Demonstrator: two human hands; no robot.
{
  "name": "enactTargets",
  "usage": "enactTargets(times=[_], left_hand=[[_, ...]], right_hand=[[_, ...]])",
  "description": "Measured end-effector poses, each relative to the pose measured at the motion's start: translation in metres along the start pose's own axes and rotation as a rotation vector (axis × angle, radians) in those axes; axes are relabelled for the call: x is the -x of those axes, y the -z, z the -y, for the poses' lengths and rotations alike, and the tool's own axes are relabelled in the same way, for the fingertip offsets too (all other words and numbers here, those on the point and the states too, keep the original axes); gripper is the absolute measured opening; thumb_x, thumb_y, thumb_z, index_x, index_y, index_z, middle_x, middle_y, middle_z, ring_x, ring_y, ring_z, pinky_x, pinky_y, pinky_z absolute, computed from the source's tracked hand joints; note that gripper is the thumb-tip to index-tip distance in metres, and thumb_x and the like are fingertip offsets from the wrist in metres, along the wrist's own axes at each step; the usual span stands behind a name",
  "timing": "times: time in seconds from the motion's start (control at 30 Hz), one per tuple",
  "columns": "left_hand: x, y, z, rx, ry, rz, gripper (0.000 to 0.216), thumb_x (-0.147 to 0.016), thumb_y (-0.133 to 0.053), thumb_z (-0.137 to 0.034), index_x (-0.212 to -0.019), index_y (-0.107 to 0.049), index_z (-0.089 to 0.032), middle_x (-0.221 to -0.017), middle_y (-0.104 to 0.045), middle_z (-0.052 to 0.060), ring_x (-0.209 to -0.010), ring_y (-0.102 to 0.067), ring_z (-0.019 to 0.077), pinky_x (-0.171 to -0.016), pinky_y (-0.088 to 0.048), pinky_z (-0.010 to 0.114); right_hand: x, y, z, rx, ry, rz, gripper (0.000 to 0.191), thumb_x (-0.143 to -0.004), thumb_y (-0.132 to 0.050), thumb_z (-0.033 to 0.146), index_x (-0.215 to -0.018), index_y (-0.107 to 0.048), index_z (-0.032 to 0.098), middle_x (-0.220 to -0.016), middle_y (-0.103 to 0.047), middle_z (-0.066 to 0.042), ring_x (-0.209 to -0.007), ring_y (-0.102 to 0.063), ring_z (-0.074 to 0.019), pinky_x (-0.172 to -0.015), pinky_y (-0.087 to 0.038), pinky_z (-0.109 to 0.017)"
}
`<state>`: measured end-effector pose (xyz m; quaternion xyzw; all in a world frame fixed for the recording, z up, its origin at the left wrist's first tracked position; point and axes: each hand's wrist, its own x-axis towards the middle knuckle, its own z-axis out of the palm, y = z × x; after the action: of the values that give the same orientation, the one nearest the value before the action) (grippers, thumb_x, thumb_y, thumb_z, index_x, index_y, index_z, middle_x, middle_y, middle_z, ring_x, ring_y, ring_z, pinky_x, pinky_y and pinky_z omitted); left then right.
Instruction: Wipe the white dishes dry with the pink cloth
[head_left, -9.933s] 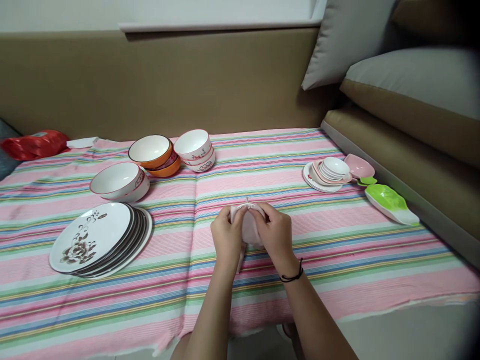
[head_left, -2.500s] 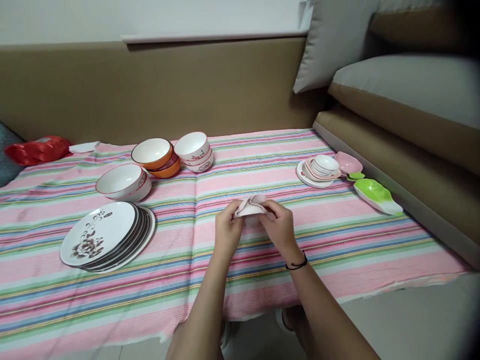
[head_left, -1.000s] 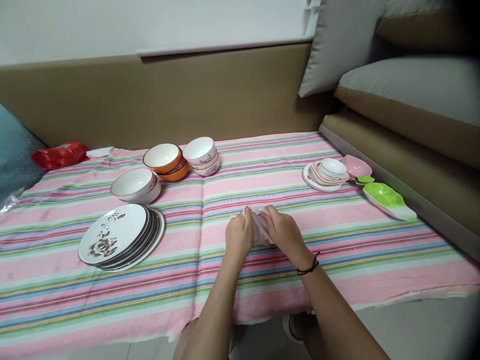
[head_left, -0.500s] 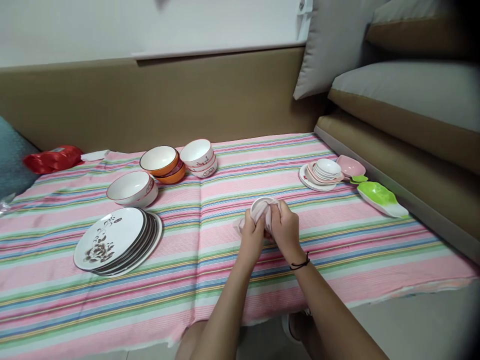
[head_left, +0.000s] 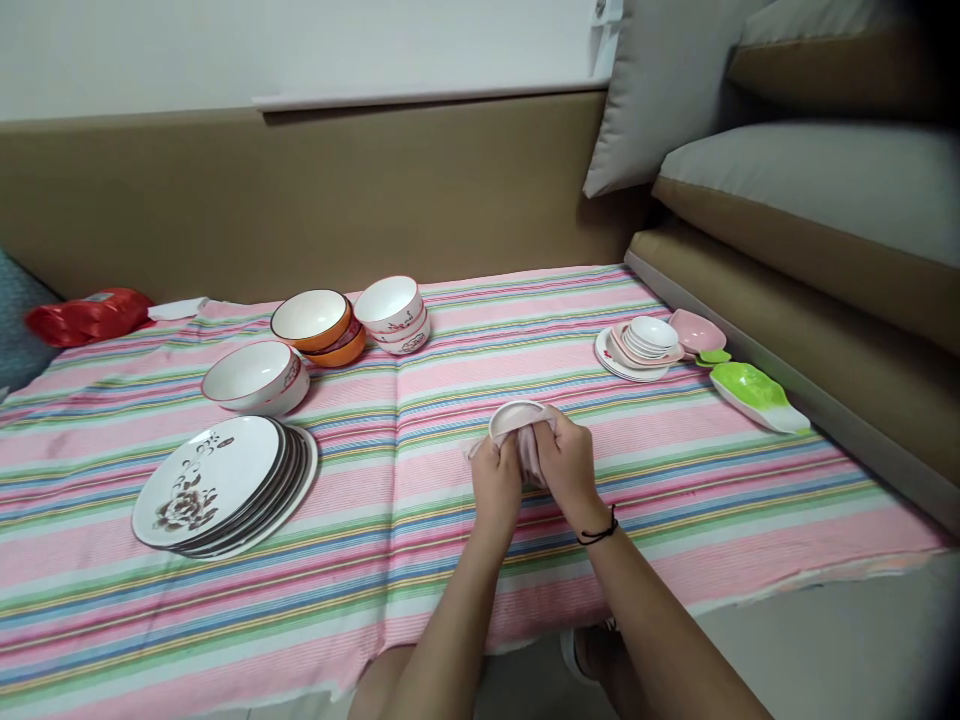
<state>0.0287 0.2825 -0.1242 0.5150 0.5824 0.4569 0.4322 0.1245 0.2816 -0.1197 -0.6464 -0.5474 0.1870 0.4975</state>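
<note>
Both of my hands are closed round a small white dish [head_left: 516, 414] and a pale pink cloth [head_left: 529, 452], held just above the striped tablecloth [head_left: 420, 520] near its middle. My left hand [head_left: 495, 484] grips the dish's near left side. My right hand [head_left: 567, 468] presses the cloth against the dish from the right; a black band circles that wrist. Most of the cloth is hidden between my fingers.
A stack of flower-patterned plates [head_left: 225, 486] lies at the left, with a white bowl [head_left: 253, 374], orange bowls [head_left: 318, 324] and stacked white bowls [head_left: 391, 310] behind it. Small saucers [head_left: 642, 346], a pink dish [head_left: 697, 330] and a green leaf dish [head_left: 756, 394] sit at the right by the sofa [head_left: 810, 290].
The dish has turned in my hands, from upside down under the cloth to rim-up, while the cloth moved over it. My hands have stayed near the table's middle.
</note>
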Motion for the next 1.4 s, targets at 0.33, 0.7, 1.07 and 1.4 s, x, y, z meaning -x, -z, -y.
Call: enactTargets(times=[0.33,0.7,1.07,1.4], left_hand=[[-0.008,0.004,0.004,0.085,-0.087,0.011,0.015,-0.086,-0.046,-0.034,-0.08,-0.048,-0.021,-0.058,-0.047,-0.005,-0.053,-0.044,0.0119,-0.053,-0.036,0.023],[-0.009,0.021,-0.009,-0.332,-0.319,0.041,0.016,-0.086,-0.042,-0.023,-0.078,-0.055,-0.02,-0.064,-0.055,-0.002,-0.057,-0.045,0.0131,-0.056,-0.028,0.022],[-0.016,0.03,-0.009,-0.765,-0.28,0.01,0.021,-0.085,-0.045,-0.015,-0.067,-0.056,-0.02,-0.055,-0.054,0.001,-0.054,-0.05,0.0164,-0.053,-0.019,0.026],[-0.025,0.029,0.003,-0.242,-0.389,-0.197,0.021,-0.081,-0.047,-0.011,-0.091,-0.064,-0.019,-0.086,-0.069,0.002,-0.075,-0.061,0.0149,-0.068,-0.043,0.023]], right_hand=[[-0.002,0.002,-0.001,-0.007,0.232,0.096,0.032,-0.088,-0.035,0.024,-0.113,-0.054,0.016,-0.09,-0.065,-0.009,-0.074,-0.059,-0.0197,-0.063,-0.045,-0.029],[-0.01,0.019,-0.012,0.109,0.224,0.074,0.023,-0.089,-0.043,0.029,-0.079,-0.06,0.018,-0.059,-0.055,0.0,-0.053,-0.05,-0.014,-0.053,-0.033,-0.025],[-0.009,0.02,-0.012,0.315,0.31,0.034,0.034,-0.089,-0.042,0.023,-0.056,-0.053,0.02,-0.043,-0.042,0.002,-0.041,-0.038,-0.0129,-0.046,-0.025,-0.027],[-0.01,0.027,-0.002,0.09,0.384,0.189,0.025,-0.085,-0.059,0.032,-0.106,-0.064,0.022,-0.103,-0.068,-0.006,-0.098,-0.062,-0.0215,-0.084,-0.048,-0.031]])
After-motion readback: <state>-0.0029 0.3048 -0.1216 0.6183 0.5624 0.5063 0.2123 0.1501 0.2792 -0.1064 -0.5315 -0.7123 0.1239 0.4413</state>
